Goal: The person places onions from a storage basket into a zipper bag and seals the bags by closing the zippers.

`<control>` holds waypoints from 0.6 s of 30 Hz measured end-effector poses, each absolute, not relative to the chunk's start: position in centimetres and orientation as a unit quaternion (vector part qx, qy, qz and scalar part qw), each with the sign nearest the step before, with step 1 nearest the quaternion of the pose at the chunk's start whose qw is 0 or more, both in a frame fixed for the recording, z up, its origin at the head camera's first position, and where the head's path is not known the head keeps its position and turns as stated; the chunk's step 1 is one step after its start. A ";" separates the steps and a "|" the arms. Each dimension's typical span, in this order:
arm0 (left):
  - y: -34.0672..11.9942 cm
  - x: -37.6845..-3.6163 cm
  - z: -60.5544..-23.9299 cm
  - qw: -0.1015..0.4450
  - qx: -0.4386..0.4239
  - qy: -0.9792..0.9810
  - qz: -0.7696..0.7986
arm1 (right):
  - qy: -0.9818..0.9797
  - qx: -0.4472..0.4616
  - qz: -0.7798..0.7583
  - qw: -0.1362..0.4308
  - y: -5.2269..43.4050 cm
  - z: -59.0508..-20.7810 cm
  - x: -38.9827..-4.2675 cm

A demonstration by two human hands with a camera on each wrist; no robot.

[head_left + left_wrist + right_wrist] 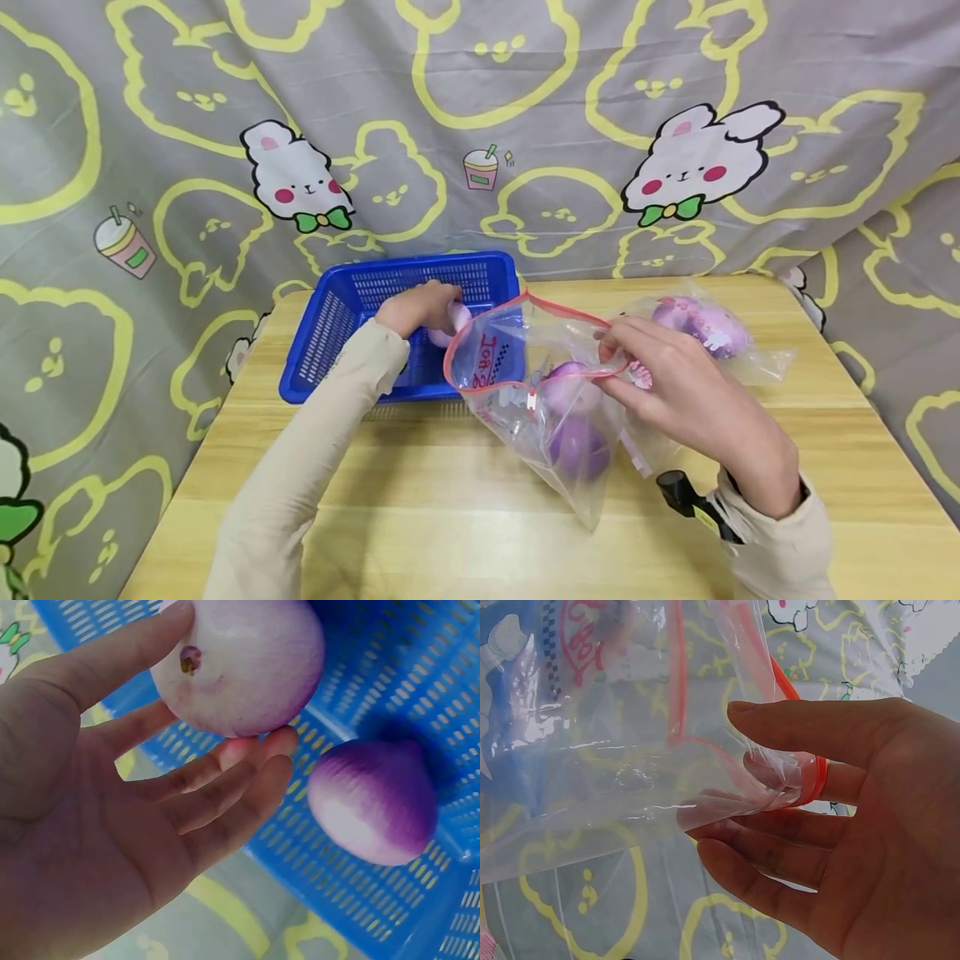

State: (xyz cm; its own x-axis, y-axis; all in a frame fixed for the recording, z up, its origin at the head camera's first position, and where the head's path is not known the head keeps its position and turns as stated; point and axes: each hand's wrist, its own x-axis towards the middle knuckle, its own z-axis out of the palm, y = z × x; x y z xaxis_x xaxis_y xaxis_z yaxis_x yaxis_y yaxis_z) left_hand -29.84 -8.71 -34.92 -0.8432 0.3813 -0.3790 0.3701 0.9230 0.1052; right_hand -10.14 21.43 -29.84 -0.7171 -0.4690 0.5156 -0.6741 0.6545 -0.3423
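Note:
In the head view my left hand (426,307) is inside a blue plastic basket (318,342). The left wrist view shows it pinching a pale purple onion (244,667) between thumb and fingers. Beside it, a darker purple onion (371,802) lies in the basket. My right hand (678,387) grips the rim of a clear zip bag (495,400) with a red-edged mouth, which gapes towards the basket. Purple onions (577,450) sit inside this bag. In the right wrist view, thumb and fingers hold the bunched red edge (810,780) of the bag.
Behind my right hand a second clear bag (765,364) with purple onions lies on the wooden table (450,533). A patterned grey curtain (555,142) hangs along the table's back and sides. A black strap device (693,508) is on my right wrist.

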 end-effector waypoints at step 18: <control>-10.6 -26.7 -32.0 0.095 0.226 0.963 0.116 | -0.889 0.320 0.265 0.191 21.3 -29.9 -10.2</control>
State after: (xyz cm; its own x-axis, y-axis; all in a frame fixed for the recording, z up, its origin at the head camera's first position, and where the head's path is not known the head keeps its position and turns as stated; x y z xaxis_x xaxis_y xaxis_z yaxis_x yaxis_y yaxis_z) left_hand -26.70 -10.60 -32.02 -0.8795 0.4573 -0.1315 0.4132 0.8711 0.2656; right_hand -10.20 21.25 -29.88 -0.7221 -0.4673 0.5101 -0.6704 0.6546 -0.3494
